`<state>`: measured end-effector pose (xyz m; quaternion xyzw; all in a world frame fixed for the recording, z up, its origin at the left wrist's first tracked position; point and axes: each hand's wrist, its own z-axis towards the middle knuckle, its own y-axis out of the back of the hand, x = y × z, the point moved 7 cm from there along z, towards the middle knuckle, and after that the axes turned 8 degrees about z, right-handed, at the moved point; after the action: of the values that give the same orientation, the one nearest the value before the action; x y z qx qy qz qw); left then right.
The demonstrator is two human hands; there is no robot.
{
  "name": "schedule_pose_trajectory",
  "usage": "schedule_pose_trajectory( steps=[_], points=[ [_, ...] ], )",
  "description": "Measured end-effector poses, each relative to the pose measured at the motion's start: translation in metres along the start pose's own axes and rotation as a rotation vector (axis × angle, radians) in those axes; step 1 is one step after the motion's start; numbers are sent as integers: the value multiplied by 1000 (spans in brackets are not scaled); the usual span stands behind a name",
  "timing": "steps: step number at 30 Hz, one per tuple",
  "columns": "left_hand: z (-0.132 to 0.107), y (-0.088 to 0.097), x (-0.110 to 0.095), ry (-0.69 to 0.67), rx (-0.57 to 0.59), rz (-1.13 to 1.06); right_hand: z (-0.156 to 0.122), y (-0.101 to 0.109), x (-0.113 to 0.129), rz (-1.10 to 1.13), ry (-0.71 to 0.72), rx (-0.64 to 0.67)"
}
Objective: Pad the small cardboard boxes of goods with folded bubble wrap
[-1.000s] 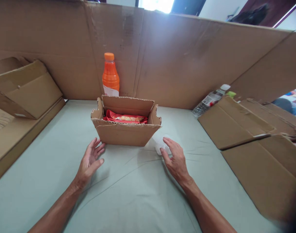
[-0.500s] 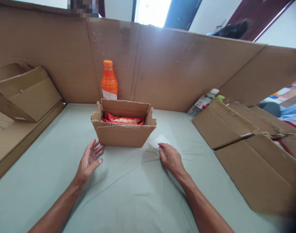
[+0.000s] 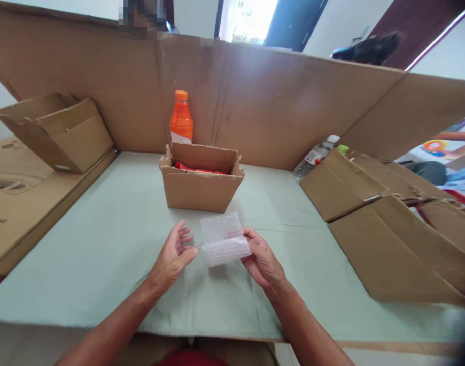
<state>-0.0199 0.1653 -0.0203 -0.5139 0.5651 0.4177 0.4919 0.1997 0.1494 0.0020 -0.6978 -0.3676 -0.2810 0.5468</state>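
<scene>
A clear sheet of bubble wrap (image 3: 226, 249), folded or creased across its middle, is pinched at its right side by my right hand (image 3: 262, 259). It hangs just above the table, in front of a small open cardboard box (image 3: 199, 190). Red packaging (image 3: 190, 168) shows inside that box, mostly hidden by its front wall. My left hand (image 3: 177, 249) is to the left of the bubble wrap, fingers apart and palm turned toward it. Between the left thumb tip and the wrap's left edge a thin line shows; whether they touch I cannot tell.
An orange bottle (image 3: 181, 119) stands behind the box against a cardboard wall (image 3: 278, 101). On the right, a clear bottle (image 3: 316, 157) leans beside cardboard boxes (image 3: 384, 249). Another open box (image 3: 78, 132) rests on a flat carton (image 3: 22, 203) at left. A pale cloth covers the table (image 3: 102, 244).
My right hand has lifted the bubble wrap off the table and brought it nearer, opened out. My left hand has moved right, toward the wrap. The view has tilted down.
</scene>
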Motion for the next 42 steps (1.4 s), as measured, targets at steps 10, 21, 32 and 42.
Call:
schedule_pose_trajectory(
  steps=[10,21,32,42],
  points=[
    [-1,6,18,-11,-17,82,-3,8,-23,-339,126,-7],
    [31,64,-19,-217,-290,423,34,26,17,-737,250,-64],
    [120,52,-28,-260,-315,268,124,15,29,-757,406,-84],
    [127,49,-37,-239,-282,416,125,13,33,-768,423,-72]
  ],
)
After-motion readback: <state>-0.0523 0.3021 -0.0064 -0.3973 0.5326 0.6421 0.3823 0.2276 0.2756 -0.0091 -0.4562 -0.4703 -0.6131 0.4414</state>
